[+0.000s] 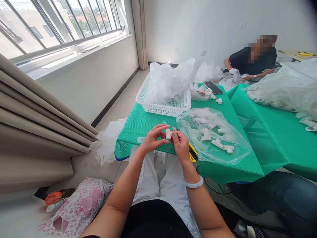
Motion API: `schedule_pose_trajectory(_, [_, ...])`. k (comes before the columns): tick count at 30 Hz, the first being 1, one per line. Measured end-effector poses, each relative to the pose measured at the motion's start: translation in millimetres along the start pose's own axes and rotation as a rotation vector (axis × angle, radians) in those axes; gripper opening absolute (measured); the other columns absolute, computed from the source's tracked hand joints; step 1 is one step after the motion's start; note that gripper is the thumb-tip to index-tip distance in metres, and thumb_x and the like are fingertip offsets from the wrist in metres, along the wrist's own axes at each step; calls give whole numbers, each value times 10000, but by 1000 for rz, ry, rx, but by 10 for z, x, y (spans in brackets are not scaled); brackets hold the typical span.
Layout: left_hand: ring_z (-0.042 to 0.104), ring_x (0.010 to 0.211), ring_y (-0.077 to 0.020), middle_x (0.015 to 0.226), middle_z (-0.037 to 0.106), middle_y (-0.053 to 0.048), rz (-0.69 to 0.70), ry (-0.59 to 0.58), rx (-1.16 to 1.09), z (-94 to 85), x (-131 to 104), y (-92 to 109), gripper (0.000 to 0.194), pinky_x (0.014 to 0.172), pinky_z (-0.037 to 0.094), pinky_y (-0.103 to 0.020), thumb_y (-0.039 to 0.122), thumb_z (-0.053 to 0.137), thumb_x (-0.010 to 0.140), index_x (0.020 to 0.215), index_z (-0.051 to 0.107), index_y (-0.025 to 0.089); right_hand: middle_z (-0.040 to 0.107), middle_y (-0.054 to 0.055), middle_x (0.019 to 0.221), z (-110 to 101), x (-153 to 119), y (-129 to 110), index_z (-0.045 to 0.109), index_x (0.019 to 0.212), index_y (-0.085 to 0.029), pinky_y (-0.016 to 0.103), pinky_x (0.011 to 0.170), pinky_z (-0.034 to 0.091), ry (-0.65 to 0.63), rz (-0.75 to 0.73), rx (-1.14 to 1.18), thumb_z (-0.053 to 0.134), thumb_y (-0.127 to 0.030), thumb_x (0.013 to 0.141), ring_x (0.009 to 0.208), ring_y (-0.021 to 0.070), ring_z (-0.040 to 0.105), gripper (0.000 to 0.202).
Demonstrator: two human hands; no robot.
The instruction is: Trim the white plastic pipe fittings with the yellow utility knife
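Observation:
A small white plastic pipe tee point(168, 134) is held between my two hands above the near edge of the green-covered table. The fingers and thumb of my left hand point(155, 138) curve around its left side. My right hand point(180, 144) pinches its right end between thumb and fingers. A yellow and black utility knife point(193, 154) shows on both sides of my right hand, handle below and blade tip above; whether the palm grips it is hidden. Just right of that hand, a clear plastic bag point(232, 158) lies spread out with several white pipe fittings point(205, 135) in and on it.
A white basket point(163, 109) full of clear plastic bags stands at the back left of the table point(133, 129). Behind lie more fittings and a dark tablet-like object point(213, 87). A co-worker point(257, 59) handles plastic at the far right. A floral bag point(84, 201) rests at lower left.

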State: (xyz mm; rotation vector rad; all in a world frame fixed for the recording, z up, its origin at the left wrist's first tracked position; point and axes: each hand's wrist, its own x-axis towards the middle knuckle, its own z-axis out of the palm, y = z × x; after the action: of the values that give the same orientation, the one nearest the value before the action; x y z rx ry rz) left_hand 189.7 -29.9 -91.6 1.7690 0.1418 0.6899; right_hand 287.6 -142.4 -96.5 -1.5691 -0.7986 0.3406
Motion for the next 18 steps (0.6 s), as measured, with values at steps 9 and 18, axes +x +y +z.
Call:
schedule_pose_trajectory(9, [617, 812, -165, 876, 676, -66, -40, 54, 131, 17, 18, 40, 220, 724, 500, -280, 347, 643, 771, 901, 699, 179, 526, -14, 540, 31, -37, 13, 557, 651, -209, 275, 519, 404, -1, -36, -99, 385, -501, 889, 495, 138, 480, 414])
schedule_pose_trajectory(18, [600, 767, -148, 846, 661, -52, -38, 78, 236, 1, 9, -32, 234, 685, 485, -257, 294, 591, 810, 992, 682, 179, 518, 101, 1131, 58, -66, -28, 620, 925, -231, 416, 893, 468, 73, -445, -295, 433, -331, 905, 1099, 215, 503, 214])
